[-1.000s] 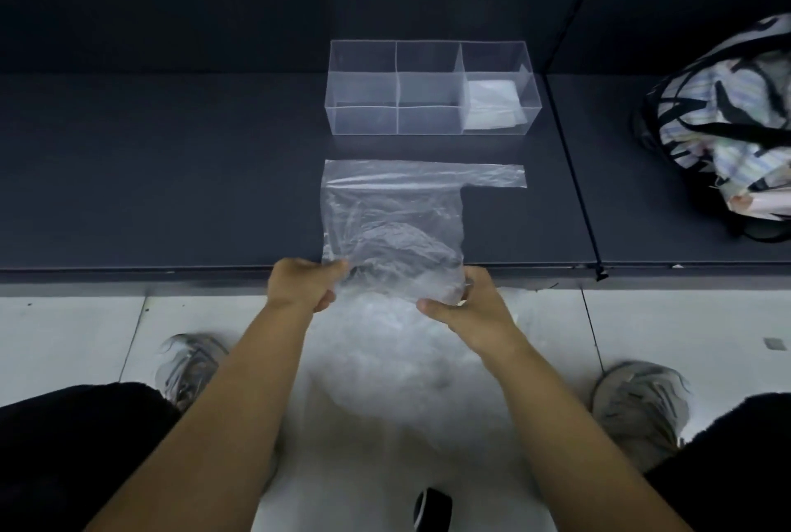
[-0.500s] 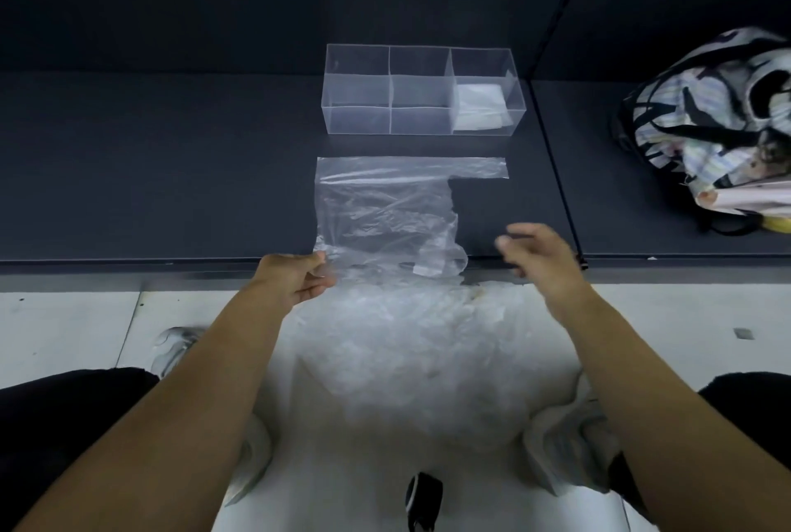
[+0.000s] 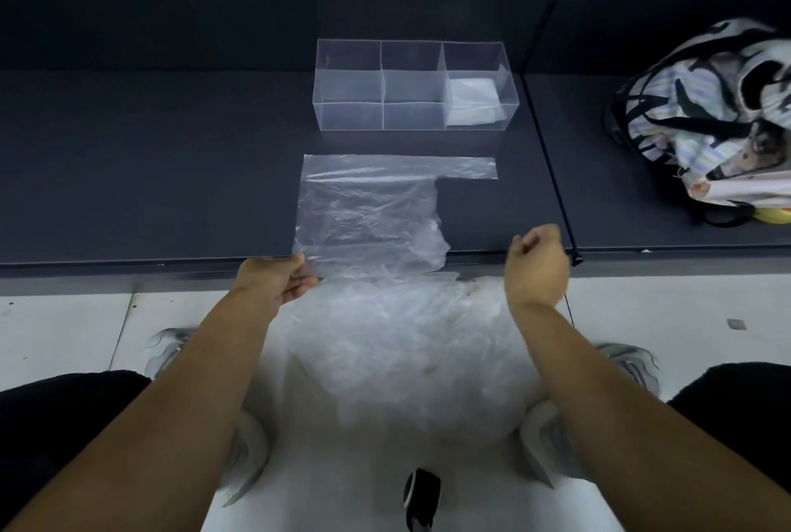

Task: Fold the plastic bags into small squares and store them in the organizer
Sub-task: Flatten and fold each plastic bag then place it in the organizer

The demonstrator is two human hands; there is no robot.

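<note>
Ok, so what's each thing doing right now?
Plastic bag: flat on the table, near end crumpled over the edge.
Clear box: left and middle parts empty.
Folded bag: inside the box's right part.
Left hand: pinching the plastic bag's corner.
Right hand: curled, holding nothing.
Bag pile: crumpled, unfolded.

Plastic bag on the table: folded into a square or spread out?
Spread out: the plastic bag lies flat on the table, handle strip reaching right, its near corner pinched by the left hand.
</note>
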